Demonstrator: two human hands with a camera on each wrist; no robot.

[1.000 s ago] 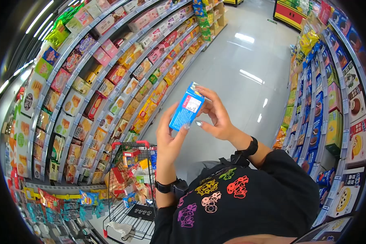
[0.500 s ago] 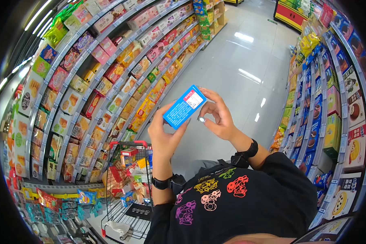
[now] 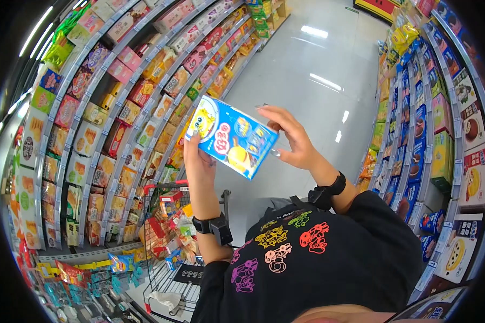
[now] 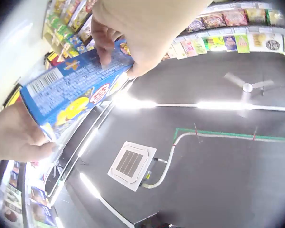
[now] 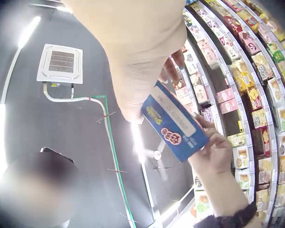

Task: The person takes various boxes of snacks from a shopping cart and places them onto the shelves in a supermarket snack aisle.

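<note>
A blue box [image 3: 233,137] with a yellow cartoon figure and red-and-white lettering faces up in the head view. My left hand [image 3: 200,164] grips its left end, thumb on the front face. At the opposite end, my right hand [image 3: 292,141] has its fingers and thumb around the box's right edge. The left wrist view shows the box's side with a barcode [image 4: 45,81], between my left hand [image 4: 133,31] and my right hand [image 4: 16,135]. In the right wrist view another narrow side of the box [image 5: 173,124] shows, with my left hand [image 5: 213,154] at its far end.
A shopping cart [image 3: 173,185] holding several packages stands below my left forearm. Shelves of packaged snacks [image 3: 113,116] line the left side, and more shelves [image 3: 442,145] line the right. The tiled floor [image 3: 307,70] of the aisle runs ahead between them.
The box has turned from its narrow printed side to its large front face and shifted slightly left. My left hand has moved left, and my right fingers have spread around the box's right end.
</note>
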